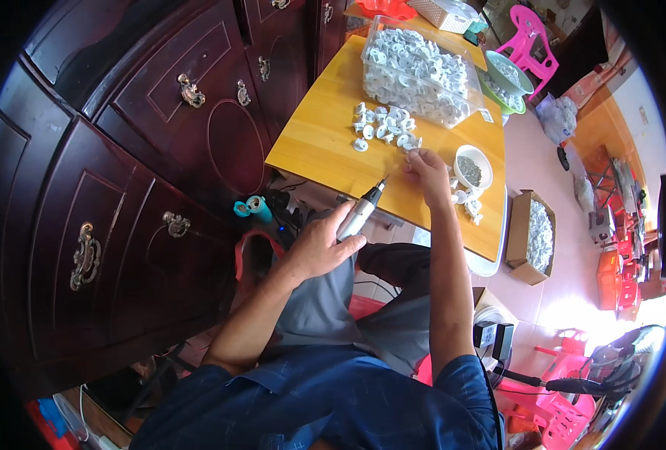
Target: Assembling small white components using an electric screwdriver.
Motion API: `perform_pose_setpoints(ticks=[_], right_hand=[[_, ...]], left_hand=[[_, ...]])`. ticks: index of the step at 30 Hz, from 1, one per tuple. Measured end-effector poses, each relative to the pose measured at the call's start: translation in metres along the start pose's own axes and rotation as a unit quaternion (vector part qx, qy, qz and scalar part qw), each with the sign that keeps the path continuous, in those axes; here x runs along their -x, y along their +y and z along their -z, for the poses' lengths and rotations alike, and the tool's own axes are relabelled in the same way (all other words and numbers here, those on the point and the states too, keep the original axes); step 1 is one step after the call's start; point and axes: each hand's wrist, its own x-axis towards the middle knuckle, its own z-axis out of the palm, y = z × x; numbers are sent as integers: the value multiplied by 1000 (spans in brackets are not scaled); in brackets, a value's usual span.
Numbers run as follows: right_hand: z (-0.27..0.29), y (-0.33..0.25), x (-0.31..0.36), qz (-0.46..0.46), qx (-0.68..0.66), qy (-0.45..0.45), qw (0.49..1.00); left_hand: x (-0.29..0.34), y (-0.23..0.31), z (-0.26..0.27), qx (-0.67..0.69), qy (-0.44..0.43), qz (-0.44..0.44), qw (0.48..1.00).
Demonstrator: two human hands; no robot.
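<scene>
We see the silver-and-black, pen-shaped powered driver (359,214) in front of the table's near edge, its thin tip slanting away from the body and out over the yellow wooden tabletop (318,135). The left hand (325,244) is wrapped around its barrel; the right hand (427,172) has its fingertips drawn together beside a loose cluster of small white plastic discs with stems (385,124), and we cannot tell whether they pinch one. Our first worry would be the tip skidding into those fingertips, should a small piece turn under pressure. A sideways swing of the right wrist could also tip the round white bowl of tiny metal bits (486,160) or sweep the white pieces beside it (468,202) toward the edge. The left forearm slants up from lower left, with its hand over the lap; the right forearm rises almost straight, its hand bent leftward over the wood. Beyond the cluster stands the clear plastic bin (475,97), heaped with similar white pieces.
</scene>
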Motion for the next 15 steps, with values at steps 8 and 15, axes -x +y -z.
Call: perform_pose_setpoints(ticks=[8,15], right_hand=[[-17,12,31,-119,-205,-167,957],[-32,6,52,-129,-386,-198,892]], left_hand=[[-1,2,3,3,-6,24,1000],[0,8,3,9,-9,20,1000]])
